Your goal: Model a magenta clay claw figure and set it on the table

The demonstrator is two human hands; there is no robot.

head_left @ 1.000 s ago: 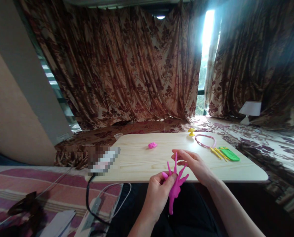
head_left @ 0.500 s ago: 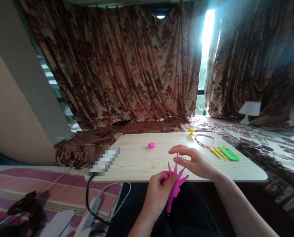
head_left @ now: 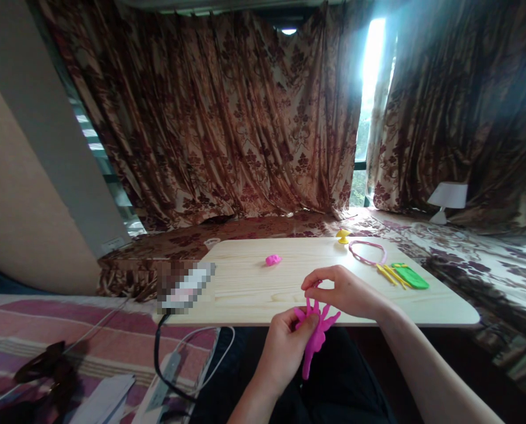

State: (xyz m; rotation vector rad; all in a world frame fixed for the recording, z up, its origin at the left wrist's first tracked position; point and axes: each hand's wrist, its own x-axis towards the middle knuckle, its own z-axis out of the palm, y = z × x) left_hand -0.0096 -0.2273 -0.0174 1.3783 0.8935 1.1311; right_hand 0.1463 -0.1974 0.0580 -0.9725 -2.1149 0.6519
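Note:
Between the thumb and fingers of my left hand (head_left: pixel 284 341) is a magenta clay figure (head_left: pixel 316 341) with several thin prongs fanning upward and a thicker stem hanging below. My right hand (head_left: pixel 340 290) pinches the tip of one left-side prong between thumb and fingertips. The figure is held above my lap at the near edge of the table. Beyond the hands, a small pink clay lump (head_left: pixel 273 259) lies on the tabletop.
On the pale wooden table (head_left: pixel 240 288) are a yellow mushroom-shaped piece (head_left: pixel 343 236), a pink braided ring (head_left: pixel 367 252), yellow sticks (head_left: pixel 391 275) and a flat green piece (head_left: pixel 412 277). A blurred object (head_left: pixel 187 287) with a black cable sits at the left edge.
My right hand has closed its thumb and fingers on a prong; before, they were apart around the prongs. The left hand with the figure has shifted slightly right.

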